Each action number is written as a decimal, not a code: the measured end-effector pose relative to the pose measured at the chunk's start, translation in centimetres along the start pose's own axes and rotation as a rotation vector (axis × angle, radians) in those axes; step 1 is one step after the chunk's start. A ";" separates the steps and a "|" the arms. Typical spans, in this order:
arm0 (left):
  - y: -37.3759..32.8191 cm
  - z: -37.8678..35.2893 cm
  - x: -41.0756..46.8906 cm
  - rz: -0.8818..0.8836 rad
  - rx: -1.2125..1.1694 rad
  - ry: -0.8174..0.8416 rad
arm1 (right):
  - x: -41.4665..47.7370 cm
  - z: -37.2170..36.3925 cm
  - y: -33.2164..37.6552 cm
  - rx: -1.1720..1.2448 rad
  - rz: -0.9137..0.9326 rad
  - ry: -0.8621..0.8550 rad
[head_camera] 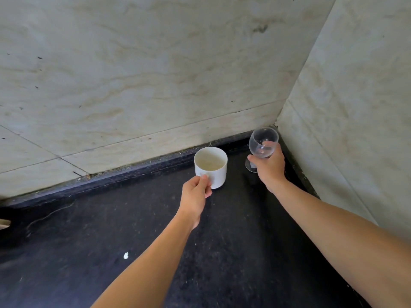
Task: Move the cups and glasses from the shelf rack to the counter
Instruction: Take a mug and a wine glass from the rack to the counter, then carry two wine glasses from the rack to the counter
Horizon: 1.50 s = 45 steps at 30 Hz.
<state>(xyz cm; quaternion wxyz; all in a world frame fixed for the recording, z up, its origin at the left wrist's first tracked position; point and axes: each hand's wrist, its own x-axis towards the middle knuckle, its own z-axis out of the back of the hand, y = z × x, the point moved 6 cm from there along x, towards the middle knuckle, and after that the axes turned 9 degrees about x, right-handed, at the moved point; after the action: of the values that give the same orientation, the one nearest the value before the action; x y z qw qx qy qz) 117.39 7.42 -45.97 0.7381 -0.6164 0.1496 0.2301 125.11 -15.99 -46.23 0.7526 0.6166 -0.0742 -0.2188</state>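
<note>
- Cup and glass are both held at the back corner of the dark counter, the white cup near the rear wall and the stemmed glass close to the side wall.
- The cup's handle is pinched by the closed left hand; the cup seems to rest on or just above the counter, and which of the two cannot be told.
- The bowl of the glass is wrapped by the curled right hand, with its foot low beside the thumb.
- Each piece is best lowered straight down until its base lies flat, and only then released, the glass last since its narrow foot would tip easily.
- A gap should be kept between cup and glass, and between glass and side wall, so that nothing is knocked.
- Grit lies along the seam at the rear wall, and a small white speck sits on the nearer counter; neither blocks the spot.
- The shelf rack is not in view.
</note>
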 end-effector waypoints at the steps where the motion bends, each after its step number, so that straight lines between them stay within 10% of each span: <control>1: 0.0 -0.5 0.2 -0.008 0.005 0.014 | 0.3 -0.1 -0.1 0.008 0.007 0.007; 17: 2.0 4.9 -6.6 0.031 0.692 -0.025 | -8.3 1.0 -0.6 -0.450 -0.019 0.280; 26: 11.6 18.2 -24.7 0.210 0.992 -0.106 | -27.9 -7.5 5.4 -0.731 0.459 0.854; 45: 29.5 35.3 -82.8 0.695 0.772 -0.905 | -88.8 -11.9 13.2 -0.534 1.434 1.668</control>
<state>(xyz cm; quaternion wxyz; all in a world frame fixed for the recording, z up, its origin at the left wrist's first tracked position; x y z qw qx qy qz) 29.38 33.07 -22.05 0.7779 -0.0688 0.0869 0.6185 53.46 33.89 -22.21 0.6265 0.2047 0.1639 0.7340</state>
